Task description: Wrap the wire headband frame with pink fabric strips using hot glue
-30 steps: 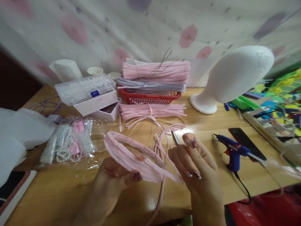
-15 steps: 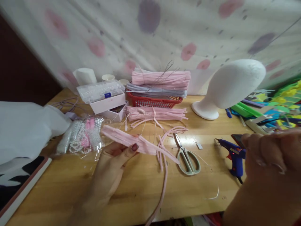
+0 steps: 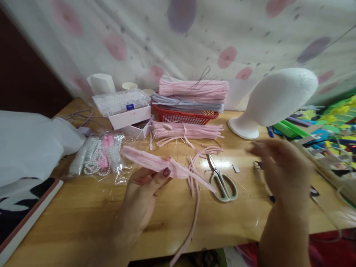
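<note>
Thumb and fingers of my left hand (image 3: 146, 191) are pinched on a flat band of pink pipe cleaners (image 3: 139, 157), tilted down to the right over the table. Some strands trail off its right end, and one long strand (image 3: 194, 218) hangs toward the table's front edge. My right hand (image 3: 286, 174) is smeared by motion above the right side, so its fingers cannot be read. It covers most of a blue glue gun (image 3: 258, 164); only bits of it show. Between the hands lie scissors (image 3: 224, 185) with pale green handles, blades partly apart, beside loose pink pipe cleaners (image 3: 207, 150).
Behind are a pink pipe-cleaner bundle (image 3: 191, 131), a red basket (image 3: 186, 116) bearing more bundles, and boxes (image 3: 130, 116). A bag of pearl beads (image 3: 97, 154) lies left. A white foam head (image 3: 283, 96) stands right, near coloured craft pieces (image 3: 333, 126).
My right hand has swung left and inward from the right edge, now covering the glue gun. My left hand keeps its hold on the pink band. The view has shifted slightly.
</note>
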`<state>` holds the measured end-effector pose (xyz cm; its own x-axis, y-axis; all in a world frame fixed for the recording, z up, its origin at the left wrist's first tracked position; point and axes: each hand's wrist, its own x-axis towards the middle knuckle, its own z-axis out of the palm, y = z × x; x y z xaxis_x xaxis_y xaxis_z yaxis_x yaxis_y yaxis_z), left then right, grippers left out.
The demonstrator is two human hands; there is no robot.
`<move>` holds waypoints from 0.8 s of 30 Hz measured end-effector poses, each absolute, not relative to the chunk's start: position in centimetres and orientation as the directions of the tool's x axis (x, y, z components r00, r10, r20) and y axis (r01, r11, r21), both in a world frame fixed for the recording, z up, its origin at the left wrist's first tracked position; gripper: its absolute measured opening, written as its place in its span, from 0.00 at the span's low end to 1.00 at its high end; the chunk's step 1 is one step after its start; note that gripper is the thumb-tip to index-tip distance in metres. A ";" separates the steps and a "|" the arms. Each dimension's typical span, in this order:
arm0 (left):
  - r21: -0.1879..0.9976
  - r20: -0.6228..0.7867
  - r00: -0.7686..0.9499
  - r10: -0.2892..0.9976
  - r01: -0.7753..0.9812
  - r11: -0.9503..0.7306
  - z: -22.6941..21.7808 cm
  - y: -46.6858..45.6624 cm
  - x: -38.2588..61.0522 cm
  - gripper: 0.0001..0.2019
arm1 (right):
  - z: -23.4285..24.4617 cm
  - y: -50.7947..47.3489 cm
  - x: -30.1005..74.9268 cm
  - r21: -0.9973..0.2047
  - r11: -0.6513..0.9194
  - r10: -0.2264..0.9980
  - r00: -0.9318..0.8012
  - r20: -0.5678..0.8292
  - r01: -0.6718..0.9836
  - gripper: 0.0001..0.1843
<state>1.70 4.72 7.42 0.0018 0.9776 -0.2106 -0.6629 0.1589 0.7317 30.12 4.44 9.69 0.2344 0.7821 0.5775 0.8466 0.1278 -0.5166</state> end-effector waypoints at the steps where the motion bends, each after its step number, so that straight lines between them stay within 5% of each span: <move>1: 0.739 -0.204 0.000 0.979 -0.656 0.154 7.4 4.7 1.8 0.11 | 9.6 4.3 29.4 -0.479 0.043 0.765 0.279 0.580 0.877 0.17; 3: 0.756 -0.200 -0.007 0.980 -0.638 0.150 7.3 4.7 2.0 0.11 | 9.2 3.4 27.1 -0.463 0.053 0.734 0.280 0.619 0.885 0.15; 5: 0.767 -0.204 -0.023 0.979 -0.625 0.145 7.2 4.6 2.3 0.12 | 8.5 1.9 24.2 -0.440 0.284 0.651 0.166 0.741 0.852 0.14; 8: 0.768 -0.217 -0.027 0.976 -0.621 0.153 7.0 4.3 2.9 0.11 | 7.3 0.2 19.8 -0.154 0.338 0.590 -0.082 0.803 0.928 0.19; 15: 0.743 -0.208 0.031 0.978 -0.645 0.179 7.1 3.7 3.8 0.09 | 5.4 1.6 16.4 -0.277 0.338 0.552 0.049 0.832 0.899 0.07; 20: 0.708 -0.216 0.078 0.973 -0.674 0.211 7.1 3.6 4.1 0.08 | 5.0 1.8 16.5 -0.320 0.395 0.479 0.104 0.871 0.861 0.10; 24: 0.680 -0.220 0.105 0.970 -0.696 0.230 7.5 3.7 4.2 0.06 | 4.7 1.4 16.6 -0.381 0.374 0.534 0.140 0.834 0.846 0.08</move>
